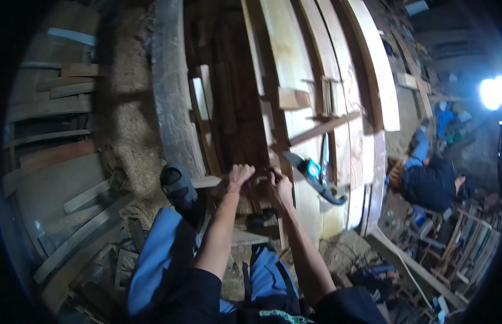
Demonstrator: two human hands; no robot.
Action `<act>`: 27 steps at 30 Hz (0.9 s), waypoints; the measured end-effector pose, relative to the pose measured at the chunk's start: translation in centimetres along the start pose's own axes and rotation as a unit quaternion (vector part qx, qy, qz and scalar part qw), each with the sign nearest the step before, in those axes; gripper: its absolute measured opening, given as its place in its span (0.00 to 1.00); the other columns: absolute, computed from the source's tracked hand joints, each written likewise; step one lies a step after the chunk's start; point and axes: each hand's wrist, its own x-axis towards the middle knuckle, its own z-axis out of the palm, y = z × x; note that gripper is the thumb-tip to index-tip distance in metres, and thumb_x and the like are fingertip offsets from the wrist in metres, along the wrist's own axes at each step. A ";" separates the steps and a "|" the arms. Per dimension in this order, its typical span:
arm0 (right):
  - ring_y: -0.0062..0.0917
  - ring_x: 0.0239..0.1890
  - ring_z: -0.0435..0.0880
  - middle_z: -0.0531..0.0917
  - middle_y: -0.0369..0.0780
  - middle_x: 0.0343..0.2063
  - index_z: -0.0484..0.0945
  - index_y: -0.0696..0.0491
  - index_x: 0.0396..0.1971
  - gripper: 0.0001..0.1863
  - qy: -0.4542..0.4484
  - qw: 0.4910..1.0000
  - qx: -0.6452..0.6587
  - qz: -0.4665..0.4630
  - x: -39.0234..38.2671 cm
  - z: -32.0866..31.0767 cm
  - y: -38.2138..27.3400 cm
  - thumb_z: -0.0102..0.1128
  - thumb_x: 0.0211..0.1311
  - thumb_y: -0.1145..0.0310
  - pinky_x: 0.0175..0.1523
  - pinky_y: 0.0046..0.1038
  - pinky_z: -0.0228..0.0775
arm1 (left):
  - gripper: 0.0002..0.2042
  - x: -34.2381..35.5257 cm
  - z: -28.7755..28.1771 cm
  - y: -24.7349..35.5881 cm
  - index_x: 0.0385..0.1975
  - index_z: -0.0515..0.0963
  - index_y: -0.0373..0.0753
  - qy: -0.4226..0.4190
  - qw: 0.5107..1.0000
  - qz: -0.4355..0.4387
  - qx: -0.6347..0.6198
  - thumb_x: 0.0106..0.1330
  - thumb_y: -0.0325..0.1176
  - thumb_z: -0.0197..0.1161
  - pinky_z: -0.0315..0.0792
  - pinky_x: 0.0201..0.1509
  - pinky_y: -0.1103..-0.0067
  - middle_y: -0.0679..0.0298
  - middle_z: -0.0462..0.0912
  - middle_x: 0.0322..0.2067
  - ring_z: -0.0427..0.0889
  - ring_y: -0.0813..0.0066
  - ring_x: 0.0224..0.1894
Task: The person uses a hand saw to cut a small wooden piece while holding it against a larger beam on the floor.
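Left hand [239, 176] fisted, right hand [279, 186] curled on wood strip [208, 182] at plank stack's [294, 70] near edge; grip firm, handsaw [316, 178] lies just right.

— Where does the view look from?

— From the person's head, a single wide fisheye view facing steeply down and forward. The bare forearms rise from the lower edge to the left hand [239, 176] and right hand [280, 186] near the picture's middle, close to the lens.

— And how near is the rest?

— The long pale wooden planks [294, 70] run away from the hands towards the top edge, bending with the lens. The blue trouser legs [154, 254] sit right beneath. A second person in dark clothing [429, 183] crouches farther off, at the right.
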 end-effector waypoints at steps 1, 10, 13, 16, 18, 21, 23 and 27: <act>0.45 0.44 0.84 0.83 0.55 0.38 0.78 0.56 0.51 0.18 -0.001 1.000 0.013 -0.001 -1.0 0.0 0.2 0.51 0.68 0.64 0.46 0.36 0.75 | 0.10 -0.9 -0.2 0.4 0.30 0.82 0.46 -0.025 0.999 -0.018 -0.007 0.64 0.36 0.52 0.76 0.46 0.57 0.57 0.86 0.35 0.85 0.53 0.36; 0.32 0.59 0.76 0.77 0.51 0.56 0.67 0.55 0.63 0.21 0.053 0.979 0.128 -0.151 -3.8 3.2 8.5 0.46 0.72 0.69 0.58 0.28 0.68 | 0.12 -2.5 -4.9 1.6 0.35 0.83 0.37 -0.023 1.000 0.008 0.015 0.57 0.29 0.53 0.71 0.51 0.63 0.49 0.84 0.36 0.83 0.53 0.43; 0.30 0.60 0.74 0.76 0.50 0.57 0.66 0.54 0.64 0.21 0.066 0.975 0.143 -0.155 -4.0 3.8 9.9 0.46 0.73 0.68 0.62 0.29 0.65 | 0.13 -2.3 -5.4 2.4 0.36 0.83 0.37 -0.035 0.999 0.004 0.021 0.57 0.30 0.52 0.70 0.54 0.63 0.49 0.83 0.38 0.81 0.53 0.46; 0.38 0.58 0.77 0.78 0.56 0.52 0.67 0.51 0.63 0.21 0.042 0.980 0.130 -0.148 -4.7 2.4 7.7 0.47 0.73 0.65 0.58 0.30 0.69 | 0.12 -3.0 -4.2 1.8 0.36 0.83 0.40 0.004 0.999 0.001 0.045 0.62 0.32 0.51 0.71 0.53 0.64 0.52 0.83 0.38 0.82 0.56 0.45; 0.29 0.42 0.85 0.79 0.60 0.40 0.69 0.46 0.63 0.21 0.014 0.992 0.088 -0.092 -5.8 1.3 6.0 0.49 0.71 0.67 0.41 0.30 0.73 | 0.12 -3.1 -3.7 1.1 0.36 0.83 0.40 0.005 0.999 -0.007 0.046 0.63 0.33 0.51 0.71 0.53 0.64 0.53 0.83 0.38 0.82 0.56 0.45; 0.21 0.37 0.84 0.78 0.60 0.39 0.70 0.43 0.63 0.22 -0.015 0.999 0.040 0.003 -11.2 -1.3 3.7 0.49 0.70 0.69 0.36 0.29 0.72 | 0.11 -3.0 -3.6 0.5 0.35 0.83 0.41 0.007 0.999 -0.008 0.048 0.64 0.37 0.54 0.71 0.51 0.63 0.53 0.84 0.36 0.83 0.55 0.43; 0.22 0.37 0.85 0.79 0.59 0.37 0.70 0.44 0.62 0.22 0.025 0.996 0.053 -0.062 -13.9 -2.9 6.0 0.49 0.70 0.69 0.38 0.28 0.73 | 0.12 -3.2 -5.1 2.4 0.35 0.83 0.40 0.006 1.000 0.010 0.025 0.65 0.39 0.55 0.71 0.50 0.62 0.54 0.84 0.36 0.83 0.55 0.42; 0.31 0.38 0.87 0.82 0.56 0.34 0.72 0.47 0.60 0.20 -0.024 0.999 0.041 -0.026 -13.7 -4.9 3.9 0.50 0.69 0.67 0.42 0.30 0.74 | 0.11 -3.5 -3.5 0.8 0.34 0.82 0.41 0.080 0.997 0.012 0.009 0.66 0.38 0.55 0.72 0.46 0.60 0.49 0.84 0.33 0.83 0.51 0.40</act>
